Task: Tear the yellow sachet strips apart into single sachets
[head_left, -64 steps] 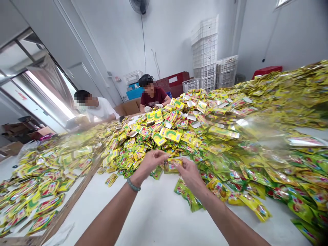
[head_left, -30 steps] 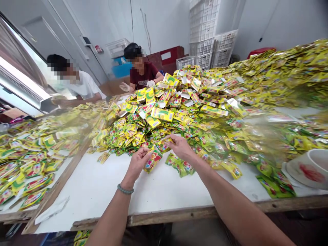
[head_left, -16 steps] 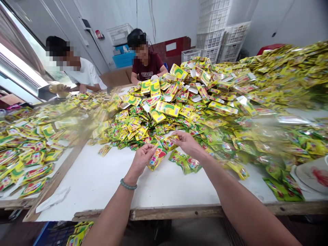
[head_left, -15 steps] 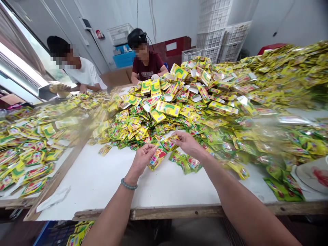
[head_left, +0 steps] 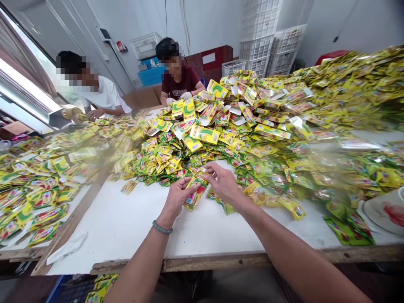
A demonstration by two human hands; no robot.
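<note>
The left hand (head_left: 176,195) is clamped on a small, flat yellow-and-green carton of printed card with red fruit (head_left: 196,195), the thumb across its face and the fingers behind. The carton is raised at a slant over the white-topped desk (head_left: 126,227), its upper end towards the right hand (head_left: 224,185). The right hand's thumb and fingers are bent close together at that end, touching or almost touching something yellow there; whether they grip it, I cannot tell. The two hands are near each other, with the carton between them. A grey-green beaded bracelet (head_left: 162,227) circles the left wrist.

Just beyond the hands rises a large heap of yellow cartons and shiny yellow-green pouches (head_left: 205,134), spreading far to the right. A few glossy green pouches (head_left: 221,206) lie partly behind the right hand. A white round container with a red print (head_left: 389,212) stands near the right edge. To the left, a brown wooden strip (head_left: 82,206) runs beside more yellow cartons (head_left: 47,198).

Across the desk sit a person in a maroon shirt (head_left: 178,86) and, further left, a person in a white shirt (head_left: 105,94). Stacked white plastic crates (head_left: 257,46) stand by the wall.
</note>
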